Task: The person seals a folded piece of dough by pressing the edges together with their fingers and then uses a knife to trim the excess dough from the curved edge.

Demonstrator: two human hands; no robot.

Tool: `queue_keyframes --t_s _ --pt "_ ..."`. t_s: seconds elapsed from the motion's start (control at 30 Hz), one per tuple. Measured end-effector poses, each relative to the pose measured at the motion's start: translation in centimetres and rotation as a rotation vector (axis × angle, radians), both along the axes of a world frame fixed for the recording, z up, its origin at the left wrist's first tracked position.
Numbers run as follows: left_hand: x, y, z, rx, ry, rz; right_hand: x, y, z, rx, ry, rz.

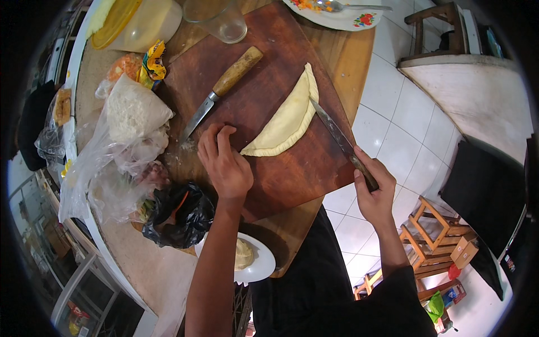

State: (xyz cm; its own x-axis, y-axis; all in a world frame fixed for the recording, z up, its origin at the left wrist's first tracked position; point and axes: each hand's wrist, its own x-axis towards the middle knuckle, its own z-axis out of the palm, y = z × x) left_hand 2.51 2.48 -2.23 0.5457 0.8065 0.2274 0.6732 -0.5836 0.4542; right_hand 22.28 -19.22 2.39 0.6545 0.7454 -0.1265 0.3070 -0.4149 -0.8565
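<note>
A long half-moon of folded pale dough [284, 121] with a crimped edge lies on a reddish-brown wooden board [269, 56]. My right hand [375, 188] grips the dark handle of a knife [338, 136], whose tip touches the crimped edge near the dough's upper end. Close to the dough's lower left end, my left hand [224, 163] rests over the board with loosely curled fingers and nothing in them. Above that hand, a second knife [227, 81] with a wooden handle lies on the board, its blade pointing down and left.
Left of the board are a bag of white flour [135, 106], clear plastic bags and a black plastic bag [182, 219]. A white plate [261, 261] with a dough lump sits below. A glass [224, 25], a yellow-lidded tub [149, 25] and a flowered plate [342, 19] with a spoon stand farther off.
</note>
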Motion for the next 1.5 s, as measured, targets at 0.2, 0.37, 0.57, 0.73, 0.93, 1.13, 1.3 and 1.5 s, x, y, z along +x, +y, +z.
queue_keyframes --t_s 0.2,0.37,0.57,0.73,0.93,1.13,1.3,1.5 --pt "0.1 0.0 0.2 0.009 0.005 0.003 -0.6 -0.4 -0.2 0.042 -0.023 -0.014" --pt "0.3 -0.1 0.4 0.015 0.018 0.020 -0.9 -0.5 -0.3 -0.002 0.001 -0.006" --pt "0.0 0.1 0.1 -0.002 0.003 -0.002 -1.1 -1.0 -0.3 0.059 -0.046 -0.018" --pt "0.0 0.0 0.2 -0.014 0.003 0.006 -1.4 -0.8 -0.3 -0.001 -0.011 0.008" --pt "0.3 0.0 0.4 0.016 0.002 0.001 -1.7 -1.3 -0.5 0.073 -0.052 -0.025" --pt "-0.1 0.1 0.1 0.004 0.004 -0.004 -2.1 -1.3 -0.5 0.025 -0.066 0.011" --pt "0.1 0.1 0.3 0.016 0.006 -0.001 -2.5 -1.7 -0.2 0.032 -0.072 0.005" --pt "0.2 0.1 0.2 0.038 -0.002 -0.002 -2.6 -1.3 -0.4 0.041 -0.079 0.009"
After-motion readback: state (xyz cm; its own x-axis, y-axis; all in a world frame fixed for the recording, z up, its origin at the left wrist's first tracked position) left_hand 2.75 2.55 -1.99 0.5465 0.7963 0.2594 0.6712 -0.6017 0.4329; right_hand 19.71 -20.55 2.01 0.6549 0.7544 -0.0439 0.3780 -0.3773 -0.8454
